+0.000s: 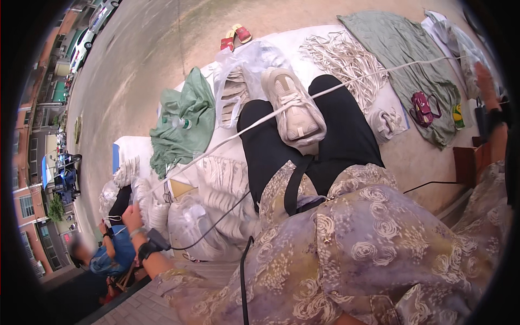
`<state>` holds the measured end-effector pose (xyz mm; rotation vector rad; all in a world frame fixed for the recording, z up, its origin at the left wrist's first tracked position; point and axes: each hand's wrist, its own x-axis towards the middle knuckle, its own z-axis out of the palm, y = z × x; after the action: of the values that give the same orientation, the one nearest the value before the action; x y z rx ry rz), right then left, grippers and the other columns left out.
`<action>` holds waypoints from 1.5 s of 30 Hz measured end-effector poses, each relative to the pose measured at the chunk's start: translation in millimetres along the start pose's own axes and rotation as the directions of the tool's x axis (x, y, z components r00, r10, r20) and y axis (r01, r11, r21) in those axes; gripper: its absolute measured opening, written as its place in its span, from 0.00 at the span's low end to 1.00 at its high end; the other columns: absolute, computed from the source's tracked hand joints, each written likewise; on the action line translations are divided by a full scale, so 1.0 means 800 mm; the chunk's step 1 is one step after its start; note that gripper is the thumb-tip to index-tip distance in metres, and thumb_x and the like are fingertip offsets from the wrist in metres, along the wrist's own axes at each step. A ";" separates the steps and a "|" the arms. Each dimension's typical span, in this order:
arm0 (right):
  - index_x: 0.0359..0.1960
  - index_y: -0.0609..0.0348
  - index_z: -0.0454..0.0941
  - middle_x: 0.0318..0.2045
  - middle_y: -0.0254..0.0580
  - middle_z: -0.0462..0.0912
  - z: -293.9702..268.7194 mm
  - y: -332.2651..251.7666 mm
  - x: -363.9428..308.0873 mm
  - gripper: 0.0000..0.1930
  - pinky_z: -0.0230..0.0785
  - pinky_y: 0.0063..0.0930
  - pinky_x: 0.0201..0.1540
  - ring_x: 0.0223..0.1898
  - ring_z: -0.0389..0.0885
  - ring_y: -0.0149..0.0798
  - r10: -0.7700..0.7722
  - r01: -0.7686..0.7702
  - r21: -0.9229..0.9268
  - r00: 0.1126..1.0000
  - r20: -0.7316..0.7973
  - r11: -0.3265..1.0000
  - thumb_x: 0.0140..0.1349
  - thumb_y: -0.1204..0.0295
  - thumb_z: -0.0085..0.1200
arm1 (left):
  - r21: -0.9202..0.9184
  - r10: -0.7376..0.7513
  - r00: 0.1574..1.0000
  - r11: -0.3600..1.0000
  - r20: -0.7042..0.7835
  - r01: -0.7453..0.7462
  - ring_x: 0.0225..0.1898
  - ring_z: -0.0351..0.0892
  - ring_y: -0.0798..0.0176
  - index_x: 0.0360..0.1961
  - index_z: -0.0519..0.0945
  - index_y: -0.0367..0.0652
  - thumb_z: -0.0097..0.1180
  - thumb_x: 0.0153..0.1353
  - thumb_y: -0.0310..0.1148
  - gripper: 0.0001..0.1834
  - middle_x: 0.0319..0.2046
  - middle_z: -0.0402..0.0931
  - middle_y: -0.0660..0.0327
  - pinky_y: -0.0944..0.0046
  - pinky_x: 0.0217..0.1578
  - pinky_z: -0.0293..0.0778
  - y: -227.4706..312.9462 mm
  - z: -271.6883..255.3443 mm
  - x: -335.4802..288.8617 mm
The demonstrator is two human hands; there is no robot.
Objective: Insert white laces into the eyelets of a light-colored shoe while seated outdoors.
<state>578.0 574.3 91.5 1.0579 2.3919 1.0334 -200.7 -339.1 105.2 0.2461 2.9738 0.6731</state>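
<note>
A long pale shoelace (246, 128) stretches taut across my lap, passing over a beige sneaker (297, 116). My left hand (132, 218) is closed in a fist around the lace's lower left end. Out at the far right, my right hand (483, 81) is raised at the other end, its fingertips pinched on the lace; that hand is small and slightly blurred. The sneaker rests between my knees, and a lace is threaded through its upper part. Clear plastic wraps part of its lower end.
Stacked shoe uppers (225, 181) and a plastic bag (233, 95) surround my legs. Beyond lie loose laces (346, 62), a green cloth (187, 114), a grey-green sheet (395, 59), a maroon pouch (422, 108) and red sandals (236, 37). Another person (111, 252) sits at left.
</note>
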 end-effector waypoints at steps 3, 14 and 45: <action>0.42 0.57 0.68 0.38 0.41 0.69 -0.097 -0.198 -0.010 0.13 0.56 0.29 0.43 0.41 0.66 0.37 -0.129 -0.225 0.895 0.947 0.293 0.384 0.54 0.71 0.48 | -0.495 -0.094 0.894 0.805 0.438 0.327 0.07 0.56 0.74 0.21 0.71 0.46 0.54 0.58 0.46 0.16 0.09 0.61 0.70 0.73 0.07 0.50 0.061 0.107 -0.036; 0.28 0.56 0.78 0.18 0.27 0.74 -0.432 -0.538 -0.027 0.07 0.65 0.17 0.22 0.18 0.68 0.21 -0.580 -0.559 0.633 0.788 0.205 -0.536 0.56 0.66 0.53 | -0.474 0.388 0.295 0.820 0.873 0.321 0.19 0.69 0.75 0.36 0.76 0.38 0.47 0.64 0.37 0.12 0.23 0.72 0.66 0.75 0.21 0.67 0.356 0.294 -0.150; 0.28 0.61 0.77 0.17 0.34 0.74 -0.422 -0.597 -0.010 0.05 0.64 0.18 0.26 0.21 0.69 0.22 -0.102 -0.166 0.655 0.985 0.136 -0.737 0.50 0.75 0.53 | -0.673 0.789 0.341 0.615 0.512 -0.411 0.41 0.73 0.67 0.30 0.76 0.32 0.49 0.57 0.26 0.07 0.46 0.73 0.54 0.71 0.42 0.67 0.439 0.331 -0.186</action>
<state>158.7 183.7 -26.4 1.3061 2.2725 -2.5159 24.7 58.9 25.8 1.3208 1.7065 0.9367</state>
